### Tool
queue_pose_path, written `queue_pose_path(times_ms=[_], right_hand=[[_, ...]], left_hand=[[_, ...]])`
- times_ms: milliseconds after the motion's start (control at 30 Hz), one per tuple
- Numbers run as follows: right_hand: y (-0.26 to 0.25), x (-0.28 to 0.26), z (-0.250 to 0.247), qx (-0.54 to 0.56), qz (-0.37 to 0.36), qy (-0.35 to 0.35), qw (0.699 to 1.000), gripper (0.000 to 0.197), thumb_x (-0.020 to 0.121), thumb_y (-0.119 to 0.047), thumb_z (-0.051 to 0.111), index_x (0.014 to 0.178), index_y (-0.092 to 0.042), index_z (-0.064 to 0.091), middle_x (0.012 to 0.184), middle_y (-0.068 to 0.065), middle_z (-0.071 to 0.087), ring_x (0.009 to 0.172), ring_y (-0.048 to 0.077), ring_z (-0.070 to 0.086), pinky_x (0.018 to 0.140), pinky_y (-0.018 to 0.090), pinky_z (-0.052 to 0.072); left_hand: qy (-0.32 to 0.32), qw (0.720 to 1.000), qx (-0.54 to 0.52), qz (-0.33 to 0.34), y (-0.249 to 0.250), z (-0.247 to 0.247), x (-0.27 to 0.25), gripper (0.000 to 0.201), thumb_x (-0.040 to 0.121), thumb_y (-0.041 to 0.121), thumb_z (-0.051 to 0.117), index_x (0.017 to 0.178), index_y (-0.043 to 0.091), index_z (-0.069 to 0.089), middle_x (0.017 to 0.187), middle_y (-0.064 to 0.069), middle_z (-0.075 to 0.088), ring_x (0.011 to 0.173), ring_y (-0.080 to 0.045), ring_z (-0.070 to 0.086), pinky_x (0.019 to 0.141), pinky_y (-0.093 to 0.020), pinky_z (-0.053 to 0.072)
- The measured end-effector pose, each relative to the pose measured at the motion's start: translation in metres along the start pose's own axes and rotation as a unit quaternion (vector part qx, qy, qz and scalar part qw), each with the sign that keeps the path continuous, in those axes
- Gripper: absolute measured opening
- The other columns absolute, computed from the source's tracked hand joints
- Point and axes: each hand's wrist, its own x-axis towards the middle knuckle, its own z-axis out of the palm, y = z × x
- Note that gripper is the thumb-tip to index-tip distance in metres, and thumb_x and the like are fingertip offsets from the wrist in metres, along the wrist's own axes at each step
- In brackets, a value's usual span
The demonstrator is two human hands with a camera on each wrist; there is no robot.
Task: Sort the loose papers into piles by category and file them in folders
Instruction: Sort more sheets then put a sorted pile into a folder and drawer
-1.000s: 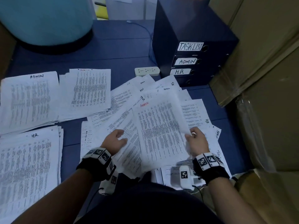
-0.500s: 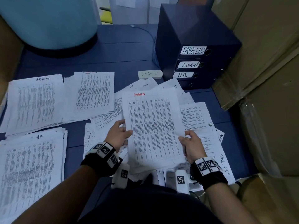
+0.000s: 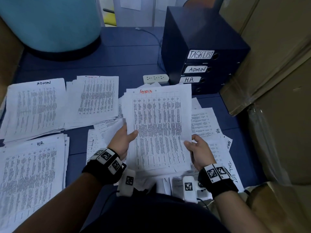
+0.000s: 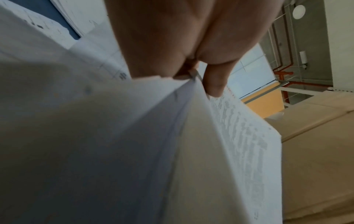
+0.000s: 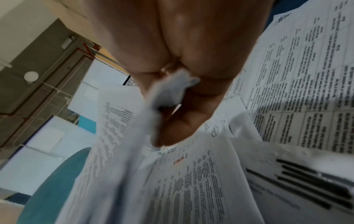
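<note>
- Head view: the left hand (image 3: 121, 142) and right hand (image 3: 198, 152) hold a sheet marked ADMIN (image 3: 158, 128) up over the loose papers (image 3: 207, 121) on the blue table (image 3: 131, 54).
- Left of it lie sorted piles: an ADMIN pile (image 3: 35, 106), an HR pile (image 3: 32, 175).
- The binders (image 3: 200, 61) labelled TASK LIST, ADMIN and H.R. stand at the far right.
- Left wrist view alone shows the thumb (image 4: 214, 81) pinching the sheet's edge; the left grip holds paper.
- Right wrist view shows the right grip pinching a crumpled edge (image 5: 172, 91), with another red ADMIN sheet (image 5: 191, 181) beneath.
</note>
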Motion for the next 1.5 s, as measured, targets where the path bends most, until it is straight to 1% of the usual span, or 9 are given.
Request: queue_pose_path(times_ms=[100, 367, 600, 800, 967, 1100, 1267, 1400, 1500], right_hand=[[0.001, 0.007, -0.006, -0.076, -0.016, 0.101, 0.992, 0.007, 0.096, -0.008, 0.056, 0.091, -0.012, 0.053, 0.048, -0.006, 0.053, 0.037, 0.011, 0.036, 0.043, 0.021, 0.027], [-0.009, 0.015, -0.061, 0.085, -0.031, 0.295, 0.951, 0.017, 0.096, -0.006, 0.051, 0.093, -0.022, 0.055, 0.068, 0.007, 0.056, 0.046, 0.016, 0.047, 0.051, 0.023, 0.043], [-0.007, 0.012, -0.062, 0.072, -0.046, 0.219, 0.972, 0.028, 0.097, -0.003, 0.05, 0.083, -0.027, 0.057, 0.076, 0.007, 0.063, 0.068, 0.025, 0.055, 0.072, 0.039, 0.047], [-0.001, 0.011, -0.021, 0.032, -0.027, 0.072, 0.997, 0.02, 0.096, 0.004, 0.046, 0.087, -0.011, 0.054, 0.069, 0.005, 0.068, 0.057, 0.018, 0.06, 0.057, 0.026, 0.05], [0.009, 0.015, -0.001, -0.042, 0.018, 0.016, 0.999, 0.027, 0.093, -0.002, 0.056, 0.074, -0.021, 0.061, 0.063, 0.011, 0.045, 0.055, 0.02, 0.034, 0.049, 0.029, 0.028], [0.002, 0.011, 0.007, -0.019, 0.04, -0.04, 0.998, 0.019, 0.079, -0.021, 0.077, 0.092, -0.018, 0.063, 0.087, 0.022, 0.06, 0.076, 0.034, 0.051, 0.069, 0.046, 0.042], [-0.001, 0.014, 0.01, -0.058, -0.001, -0.046, 0.997, 0.023, 0.091, -0.005, 0.063, 0.113, -0.013, 0.062, 0.103, 0.012, 0.074, 0.097, 0.031, 0.069, 0.086, 0.047, 0.055], [-0.004, 0.016, 0.008, -0.134, -0.032, -0.018, 0.99, 0.018, 0.093, -0.011, 0.062, 0.111, -0.013, 0.063, 0.084, 0.008, 0.068, 0.055, 0.005, 0.061, 0.047, 0.019, 0.047], [-0.008, 0.017, 0.005, -0.093, -0.053, 0.021, 0.994, 0.019, 0.095, -0.006, 0.056, 0.108, -0.018, 0.063, 0.098, 0.007, 0.072, 0.081, 0.019, 0.069, 0.068, 0.032, 0.056]], left_hand=[[0.015, 0.999, -0.037, -0.008, 0.003, 0.006, -0.001, 0.035, 0.101, 0.008, 0.041, 0.136, 0.009, 0.048, 0.129, -0.007, 0.061, 0.116, -0.018, 0.06, 0.106, -0.044, 0.042], [0.062, 0.998, -0.022, -0.018, 0.0, -0.011, 0.006, 0.026, 0.101, 0.007, 0.042, 0.118, 0.018, 0.059, 0.119, -0.004, 0.066, 0.115, -0.023, 0.059, 0.099, -0.042, 0.045], [0.064, 0.998, -0.019, -0.011, -0.002, -0.013, 0.005, 0.027, 0.1, 0.005, 0.043, 0.117, 0.019, 0.059, 0.122, -0.008, 0.065, 0.113, -0.025, 0.061, 0.102, -0.052, 0.043], [0.072, 0.996, -0.045, -0.003, 0.0, -0.009, 0.003, 0.032, 0.1, 0.003, 0.042, 0.128, 0.012, 0.055, 0.123, -0.005, 0.064, 0.113, -0.021, 0.061, 0.105, -0.046, 0.041], [0.071, 0.995, -0.072, -0.004, 0.003, -0.01, -0.001, 0.033, 0.098, 0.003, 0.047, 0.126, 0.014, 0.058, 0.12, -0.008, 0.067, 0.111, -0.026, 0.063, 0.097, -0.049, 0.048], [0.069, 0.994, -0.084, -0.001, 0.005, -0.01, -0.004, 0.032, 0.093, 0.001, 0.055, 0.122, 0.014, 0.062, 0.115, -0.012, 0.069, 0.104, -0.03, 0.066, 0.09, -0.05, 0.052], [0.106, 0.993, -0.044, 0.028, 0.002, -0.01, -0.002, 0.032, 0.086, -0.005, 0.062, 0.114, 0.011, 0.064, 0.107, -0.012, 0.071, 0.101, -0.029, 0.067, 0.092, -0.053, 0.051], [0.122, 0.99, -0.049, 0.042, 0.0, -0.009, 0.0, 0.027, 0.092, 0.003, 0.057, 0.118, 0.011, 0.061, 0.113, -0.008, 0.069, 0.108, -0.024, 0.065, 0.101, -0.047, 0.046], [0.137, 0.988, -0.054, 0.039, 0.0, -0.008, 0.001, 0.028, 0.097, 0.003, 0.048, 0.123, 0.009, 0.057, 0.119, -0.009, 0.066, 0.113, -0.024, 0.061, 0.104, -0.046, 0.043]])
